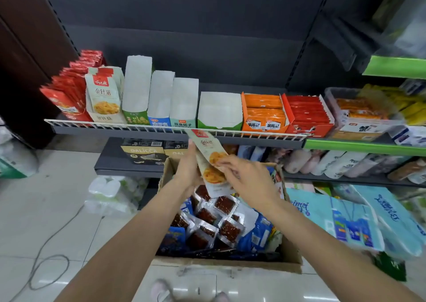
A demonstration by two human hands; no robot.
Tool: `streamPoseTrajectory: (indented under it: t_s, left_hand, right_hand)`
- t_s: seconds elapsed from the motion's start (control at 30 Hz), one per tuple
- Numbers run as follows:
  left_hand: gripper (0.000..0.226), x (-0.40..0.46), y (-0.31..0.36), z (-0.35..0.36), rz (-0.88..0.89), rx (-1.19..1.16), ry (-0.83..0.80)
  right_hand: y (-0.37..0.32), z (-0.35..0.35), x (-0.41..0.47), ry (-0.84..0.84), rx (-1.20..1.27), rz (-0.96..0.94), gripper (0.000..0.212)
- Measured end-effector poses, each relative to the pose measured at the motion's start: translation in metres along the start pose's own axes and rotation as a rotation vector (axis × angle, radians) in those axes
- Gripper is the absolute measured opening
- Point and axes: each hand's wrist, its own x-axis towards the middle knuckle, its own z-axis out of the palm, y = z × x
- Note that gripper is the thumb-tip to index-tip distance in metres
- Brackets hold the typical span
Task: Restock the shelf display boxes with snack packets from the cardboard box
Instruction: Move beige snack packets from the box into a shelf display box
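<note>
A: How are the beige snack packets with the orange food picture held?

B: They are gripped as a small stack between the left hand and the right hand, fingers curled round the edges, above the open brown cardboard box, just below the white wire shelf rail.

A: What could go wrong?

B: The stack could be fanned apart and dropped back into the box, or caught on the rail. The matching beige display box, far left, is judged the target; the empty white ones could be mistaken for it.

Dark grey back panel, glossy white tiled floor with grey cable, brown door at left
</note>
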Motion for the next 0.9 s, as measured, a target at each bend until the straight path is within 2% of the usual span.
streamPoseTrajectory:
  t_s: [0.1,0.2,0.27,0.37,0.4,0.43,0.5,0.57,0.63,0.73,0.9]
  left_hand:
    - [0.07,0.0,0.013,-0.001,0.027,-0.093,-0.057]
    - [0.039,0.005,0.014,-0.011,0.133,-0.041,0.069]
    - [0.029,0.012,0.013,-0.026,0.17,0.023,0.123]
    - [0.029,0.016,0.021,-0.047,0.17,0.023,0.087]
    - [0.028,0.017,0.025,-0.053,0.171,0.008,0.062]
    - [0.027,0.017,0.03,-0.059,0.177,-0.012,0.035]
    - [0.023,0.018,0.042,-0.072,0.199,-0.026,0.0]
    - [0.02,0.022,0.056,-0.091,0.209,-0.014,0.003]
    - [0.018,0.029,0.073,-0.118,0.23,0.042,0.047]
    - [0.015,0.04,0.103,-0.168,0.354,0.212,0.09]
    - [0.022,0.066,0.165,-0.256,0.544,0.492,0.133]
  right_hand:
    - [-0.012,0.014,0.007,0.005,-0.108,-0.079,0.024]
    - [-0.019,0.017,0.016,-0.031,-0.052,-0.136,0.022]
    - [-0.021,0.017,0.025,-0.117,0.111,-0.061,0.024]
    - [-0.016,0.017,0.048,0.038,0.301,0.163,0.037]
    - [-0.016,0.016,0.057,0.031,0.313,0.233,0.043]
    - [-0.016,0.018,0.065,-0.037,0.317,0.291,0.047]
    - [-0.024,0.028,0.08,-0.206,0.328,0.287,0.042]
    - [-0.04,0.043,0.096,-0.245,0.375,0.245,0.032]
    - [-0.06,0.058,0.116,-0.235,0.474,0.261,0.029]
    - [-0.095,0.08,0.154,-0.229,0.593,0.299,0.031]
    - [-0.154,0.126,0.224,-0.158,0.572,0.322,0.03]
